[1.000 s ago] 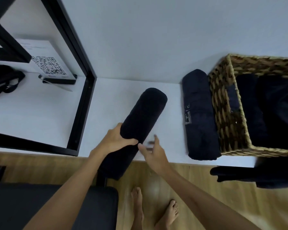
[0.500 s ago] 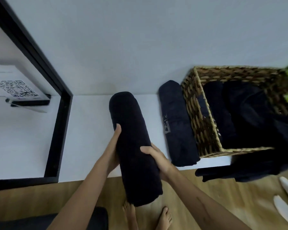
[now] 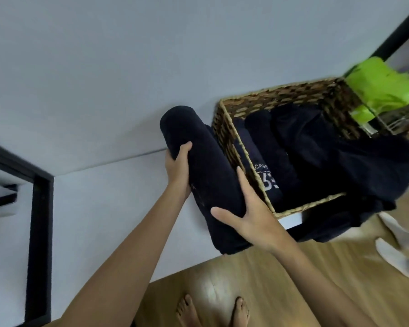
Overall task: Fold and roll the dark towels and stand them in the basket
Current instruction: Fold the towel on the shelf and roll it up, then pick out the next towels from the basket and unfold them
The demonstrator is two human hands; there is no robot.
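Carrying the rolled dark towel point(image 3: 206, 175) toward the wicker basket point(image 3: 246, 159), left hand point(image 3: 178, 168) and right hand point(image 3: 250, 215) grasp it with curled fingers. Next, I judge: upend it into the basket.

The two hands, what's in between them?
In the head view, the rolled towel lies between them: the left hand grips its far side, the right hand its near side, next to the basket.
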